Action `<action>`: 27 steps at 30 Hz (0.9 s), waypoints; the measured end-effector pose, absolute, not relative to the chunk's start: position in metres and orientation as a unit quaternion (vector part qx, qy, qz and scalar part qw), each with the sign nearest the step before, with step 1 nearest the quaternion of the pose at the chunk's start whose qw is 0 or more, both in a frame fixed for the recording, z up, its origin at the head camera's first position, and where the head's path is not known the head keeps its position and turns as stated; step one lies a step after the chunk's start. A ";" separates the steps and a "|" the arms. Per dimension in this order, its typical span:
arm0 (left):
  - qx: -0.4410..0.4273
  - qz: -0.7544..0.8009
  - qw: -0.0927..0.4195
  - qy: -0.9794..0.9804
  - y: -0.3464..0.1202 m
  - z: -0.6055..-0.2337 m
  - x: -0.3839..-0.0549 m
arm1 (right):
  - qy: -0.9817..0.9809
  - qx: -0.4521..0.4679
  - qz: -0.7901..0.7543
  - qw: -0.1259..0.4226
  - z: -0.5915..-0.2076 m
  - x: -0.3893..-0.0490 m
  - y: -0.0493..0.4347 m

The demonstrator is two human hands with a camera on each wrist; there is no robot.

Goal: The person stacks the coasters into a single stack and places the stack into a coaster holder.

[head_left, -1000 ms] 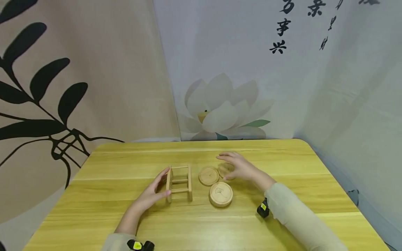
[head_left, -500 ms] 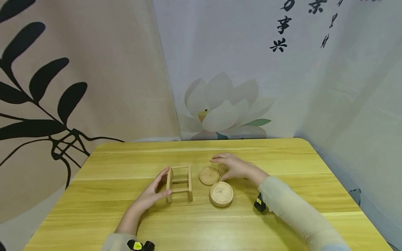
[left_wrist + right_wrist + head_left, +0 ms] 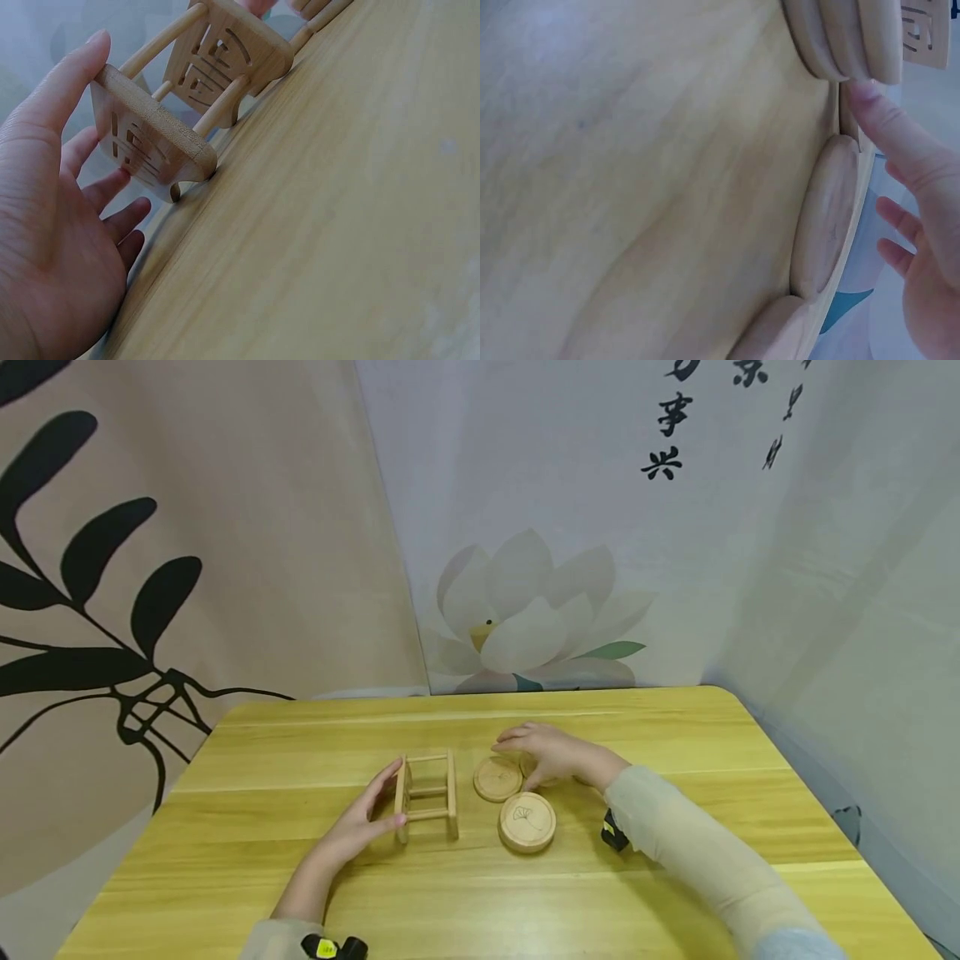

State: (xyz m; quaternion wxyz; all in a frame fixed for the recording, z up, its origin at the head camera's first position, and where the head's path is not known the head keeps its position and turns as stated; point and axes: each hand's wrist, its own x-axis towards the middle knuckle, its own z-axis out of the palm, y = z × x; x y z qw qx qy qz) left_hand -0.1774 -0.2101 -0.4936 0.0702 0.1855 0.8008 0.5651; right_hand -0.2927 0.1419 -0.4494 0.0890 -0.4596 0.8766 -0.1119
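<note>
My left hand (image 3: 352, 828) holds one end of a small wooden coaster rack (image 3: 452, 797). In the left wrist view its thumb lies at the top corner of the slotted end panel (image 3: 142, 142), while fingertips touch the outer face. My right hand (image 3: 558, 756) hovers, fingers spread, over a round wooden coaster (image 3: 528, 766) that it partly covers. A second flat coaster (image 3: 497, 779) lies just left of it. Nearer the person is a stack of coasters (image 3: 527, 822), the top one marked with a leaf. In the right wrist view the thumb tip is right beside that stack (image 3: 847, 37).
Flat coasters (image 3: 829, 217) lie in a row on the wooden table (image 3: 637, 893) in the right wrist view. Behind the table's far edge hangs a printed cloth (image 3: 315, 568) with leaves, a lotus and writing. Black cameras (image 3: 613, 831) are strapped at both wrists.
My right hand has moved left over the coasters, toward the one on the left. The left hand and the rack stay in place.
</note>
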 end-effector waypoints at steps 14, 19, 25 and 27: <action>0.188 0.564 0.068 0.801 -0.210 -0.493 -0.177 | 0.866 -0.479 -0.095 0.110 -0.444 -0.294 0.131; 0.190 0.565 0.066 0.800 -0.210 -0.494 -0.177 | 0.867 -0.475 -0.085 0.121 -0.445 -0.294 0.129; 0.182 0.567 0.071 0.800 -0.210 -0.495 -0.177 | 0.859 -0.492 -0.079 0.116 -0.443 -0.294 0.126; 0.180 0.566 0.072 0.801 -0.210 -0.495 -0.178 | 0.858 -0.495 -0.078 0.116 -0.443 -0.295 0.125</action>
